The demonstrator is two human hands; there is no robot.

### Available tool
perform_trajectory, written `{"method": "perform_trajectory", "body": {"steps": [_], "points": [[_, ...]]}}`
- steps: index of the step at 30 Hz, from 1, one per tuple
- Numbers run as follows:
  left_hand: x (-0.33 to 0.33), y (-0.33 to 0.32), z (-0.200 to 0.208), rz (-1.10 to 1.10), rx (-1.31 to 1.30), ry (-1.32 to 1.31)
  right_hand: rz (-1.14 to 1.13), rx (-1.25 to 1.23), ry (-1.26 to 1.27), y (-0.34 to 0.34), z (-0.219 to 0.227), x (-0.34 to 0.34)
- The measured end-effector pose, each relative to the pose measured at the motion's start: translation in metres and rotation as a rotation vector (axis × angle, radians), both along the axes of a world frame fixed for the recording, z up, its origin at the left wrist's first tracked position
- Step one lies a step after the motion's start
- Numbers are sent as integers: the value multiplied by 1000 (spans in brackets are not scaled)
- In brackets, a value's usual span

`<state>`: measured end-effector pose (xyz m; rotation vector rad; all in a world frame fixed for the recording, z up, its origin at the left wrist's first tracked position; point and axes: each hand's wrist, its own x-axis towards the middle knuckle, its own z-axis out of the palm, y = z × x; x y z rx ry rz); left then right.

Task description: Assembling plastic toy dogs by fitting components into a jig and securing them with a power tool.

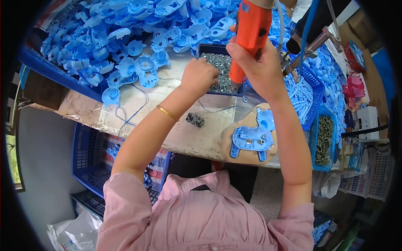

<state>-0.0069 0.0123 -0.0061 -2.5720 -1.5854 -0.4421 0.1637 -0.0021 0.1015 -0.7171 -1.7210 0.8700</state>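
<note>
My left hand [199, 76] reaches over the left side of a dark blue tray [212, 46]. Small metal screws [221, 62] fill that tray. The left fingers are curled together, and what they may pinch is hidden. In my right hand [268, 73] is an orange electric screwdriver [253, 31], its tip pointing down at the tray's right front corner. Nearer to me, a light blue plastic housing [252, 139] lies with its inner side up on a tan holder [228, 146]. A dark lump bristling with screws [195, 120] sits on the table below my left wrist.
A big heap of light blue plastic shells [121, 37] covers the back left. To the right stand a blue basket of thin blue parts [299, 98] and a teal bin of small metal pieces [324, 140]. A blue hose [309, 29] hangs at the upper right.
</note>
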Motion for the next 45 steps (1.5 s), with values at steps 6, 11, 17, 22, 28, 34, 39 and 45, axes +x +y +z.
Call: {"method": "perform_trajectory", "body": {"steps": [6,11,17,22,28,34,39,45], "points": [[-5,-7,1,-78,96,15,14,18,-2,0,0,6],[8,-37,8,-361,213,-276,41,-123,-9,-18,7,7],[27,-72,2,-418,150,-479,73,-202,136,-48,16,5],[35,-83,-2,-378,37,-640,-11,-206,168,-57,13,9],[43,-93,-5,-368,-21,-723,-11,-172,181,-61,9,13],[44,-106,-5,-462,-200,-822,28,-312,218,-70,9,21],[43,-124,1,-325,-168,-671,-10,-379,149,-91,-14,34],[55,-137,-4,-278,-224,-593,-43,-441,217,-95,-32,38]]}}
